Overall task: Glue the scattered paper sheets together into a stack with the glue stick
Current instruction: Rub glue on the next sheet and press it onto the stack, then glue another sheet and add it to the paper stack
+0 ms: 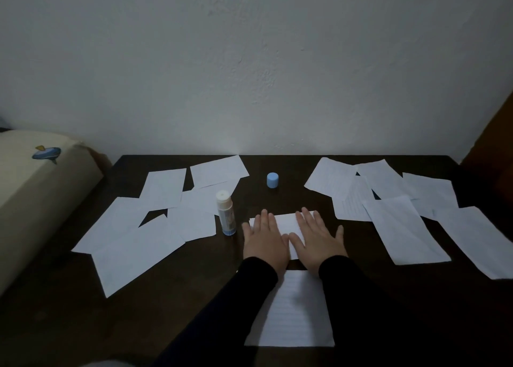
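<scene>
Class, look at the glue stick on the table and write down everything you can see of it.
The glue stick stands upright on the dark table, just left of the left hand and not touched by either hand. Its tube looks like plastic: pale body, blue base, a label too blurred to read. The cap is off, showing the whitish top. The blue cap stands apart, farther back to the right. The tube's base sits beside, perhaps on, the edge of a scattered paper sheet.

Both arms in plain black long sleeves, left sleeve [249, 280] and right sleeve [349, 280], cuffs ending at wrists. Bare hands, no rings or watch showing.
</scene>
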`<act>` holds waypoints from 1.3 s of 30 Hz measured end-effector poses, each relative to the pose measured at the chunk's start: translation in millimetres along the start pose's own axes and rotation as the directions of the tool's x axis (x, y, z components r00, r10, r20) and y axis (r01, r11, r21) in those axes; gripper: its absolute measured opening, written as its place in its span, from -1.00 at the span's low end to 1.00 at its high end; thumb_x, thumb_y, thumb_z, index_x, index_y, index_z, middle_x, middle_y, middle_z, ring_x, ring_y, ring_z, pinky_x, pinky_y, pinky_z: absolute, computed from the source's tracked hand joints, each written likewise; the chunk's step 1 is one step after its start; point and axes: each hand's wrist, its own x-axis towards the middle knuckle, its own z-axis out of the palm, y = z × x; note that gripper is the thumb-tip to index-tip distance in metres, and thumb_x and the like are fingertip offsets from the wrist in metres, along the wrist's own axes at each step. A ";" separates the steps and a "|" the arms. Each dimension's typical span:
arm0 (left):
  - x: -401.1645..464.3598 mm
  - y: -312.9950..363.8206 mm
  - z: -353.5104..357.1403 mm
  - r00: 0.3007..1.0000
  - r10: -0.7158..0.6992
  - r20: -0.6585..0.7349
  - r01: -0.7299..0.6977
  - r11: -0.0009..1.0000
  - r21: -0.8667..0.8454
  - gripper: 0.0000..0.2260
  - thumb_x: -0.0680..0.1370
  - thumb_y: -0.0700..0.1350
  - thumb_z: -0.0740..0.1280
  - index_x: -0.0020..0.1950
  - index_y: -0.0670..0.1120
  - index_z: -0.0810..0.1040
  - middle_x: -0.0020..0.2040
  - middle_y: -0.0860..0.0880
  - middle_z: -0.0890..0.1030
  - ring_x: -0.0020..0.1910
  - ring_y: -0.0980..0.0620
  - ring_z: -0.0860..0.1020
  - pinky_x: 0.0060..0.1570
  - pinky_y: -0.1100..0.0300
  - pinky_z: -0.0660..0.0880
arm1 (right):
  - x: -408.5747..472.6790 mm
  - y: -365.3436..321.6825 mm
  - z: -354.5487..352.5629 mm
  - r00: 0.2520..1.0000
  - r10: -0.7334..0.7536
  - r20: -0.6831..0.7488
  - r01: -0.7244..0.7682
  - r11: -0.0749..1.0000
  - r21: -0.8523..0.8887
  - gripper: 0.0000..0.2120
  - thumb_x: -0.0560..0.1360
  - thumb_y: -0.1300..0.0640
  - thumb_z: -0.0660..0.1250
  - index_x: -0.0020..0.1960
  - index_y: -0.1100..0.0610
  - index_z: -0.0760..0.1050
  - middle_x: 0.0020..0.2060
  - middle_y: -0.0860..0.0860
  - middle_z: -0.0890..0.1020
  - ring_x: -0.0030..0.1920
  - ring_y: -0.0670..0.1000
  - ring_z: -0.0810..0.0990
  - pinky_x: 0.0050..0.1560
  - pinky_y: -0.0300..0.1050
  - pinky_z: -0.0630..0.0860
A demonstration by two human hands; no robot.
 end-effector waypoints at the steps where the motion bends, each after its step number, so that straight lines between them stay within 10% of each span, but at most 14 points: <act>1: -1.1 0.6 -0.1 0.999 -0.034 0.013 0.034 0.999 0.004 -0.46 0.67 0.09 -0.13 0.57 -0.15 -0.12 0.59 -0.12 -0.10 0.56 -0.10 -0.08 0.47 -0.16 -0.11 | -1.8 0.7 0.7 1.000 0.020 -0.003 -0.020 1.000 0.004 -0.43 0.63 -0.18 -0.19 0.57 -0.03 -0.24 0.55 -0.09 -0.23 0.54 -0.03 -0.27 0.45 0.31 -0.20; 11: -36.1 4.7 0.4 0.995 -0.056 0.084 0.053 0.998 0.036 -0.39 0.67 0.13 -0.11 0.55 -0.26 -0.14 0.57 -0.23 -0.12 0.55 -0.18 -0.08 0.46 -0.17 -0.11 | -27.8 4.8 7.6 0.999 0.003 0.039 -0.001 0.999 -0.045 -0.42 0.65 -0.13 -0.19 0.56 0.06 -0.29 0.54 -0.01 -0.30 0.53 0.04 -0.32 0.45 0.31 -0.19; 19: -12.7 -11.3 -17.2 0.981 0.144 0.131 -0.137 0.989 -0.058 -0.46 0.66 0.16 -0.05 0.58 0.02 -0.11 0.59 -0.05 -0.17 0.56 -0.06 -0.14 0.42 -0.29 -0.11 | -6.6 1.8 1.6 0.993 -0.113 0.035 0.114 0.993 -0.042 -0.50 0.66 -0.12 -0.19 0.54 -0.17 -0.26 0.53 -0.12 -0.29 0.52 0.02 -0.35 0.39 0.41 -0.24; 27: -20.0 -6.7 -9.6 0.994 -0.043 0.099 0.046 0.999 -0.025 -0.42 0.67 0.12 -0.07 0.57 -0.15 -0.14 0.58 -0.14 -0.13 0.56 -0.11 -0.11 0.47 -0.16 -0.08 | -7.0 3.3 1.7 0.998 0.057 -0.017 -0.058 0.998 -0.006 -0.32 0.60 -0.28 -0.15 0.57 0.04 -0.27 0.55 -0.04 -0.24 0.54 0.00 -0.26 0.44 0.33 -0.18; 30: -31.2 -19.0 -21.1 0.988 0.056 0.144 -0.059 0.998 0.016 -0.50 0.67 0.05 0.02 0.55 -0.14 0.07 0.56 -0.18 0.07 0.54 -0.11 0.06 0.45 -0.21 0.00 | -7.4 2.4 -1.9 0.998 0.061 0.005 -0.061 0.998 -0.017 -0.28 0.58 -0.31 -0.12 0.57 0.06 -0.25 0.56 -0.01 -0.23 0.55 0.03 -0.24 0.44 0.33 -0.15; 33: -49.2 -39.3 -30.4 0.983 0.182 -0.039 -0.186 0.968 -0.169 -0.71 0.64 0.07 0.10 0.14 -0.06 0.49 0.11 -0.06 0.53 0.15 0.01 0.48 0.27 -0.02 0.32 | -2.3 7.5 -6.8 0.998 0.066 -0.008 -0.066 0.997 0.028 -0.23 0.55 -0.35 -0.02 0.58 0.03 -0.18 0.57 -0.01 -0.17 0.55 0.05 -0.20 0.45 0.32 -0.11; 36: -65.1 -63.0 -31.8 0.948 -0.053 -0.313 -0.103 0.882 -0.461 -0.81 0.61 0.08 0.20 -0.08 0.02 0.50 -0.16 0.09 0.56 -0.18 0.18 0.51 -0.15 0.30 0.41 | 0.9 8.7 -5.7 0.993 0.092 -0.077 -0.086 0.994 0.072 -0.15 0.49 -0.41 0.06 0.57 0.01 -0.15 0.57 -0.01 -0.17 0.55 0.11 -0.21 0.45 0.32 -0.09; 39: -55.4 -81.2 -28.9 0.895 -0.361 -0.262 0.077 0.703 -0.707 -0.87 0.56 0.03 0.33 -0.02 0.00 0.44 -0.05 0.04 0.56 -0.16 0.15 0.50 -0.15 0.31 0.45 | -0.9 5.8 -3.2 0.992 0.075 -0.105 -0.064 0.993 0.103 -0.16 0.50 -0.38 0.08 0.57 0.00 -0.19 0.57 -0.03 -0.10 0.55 0.11 -0.17 0.44 0.34 -0.12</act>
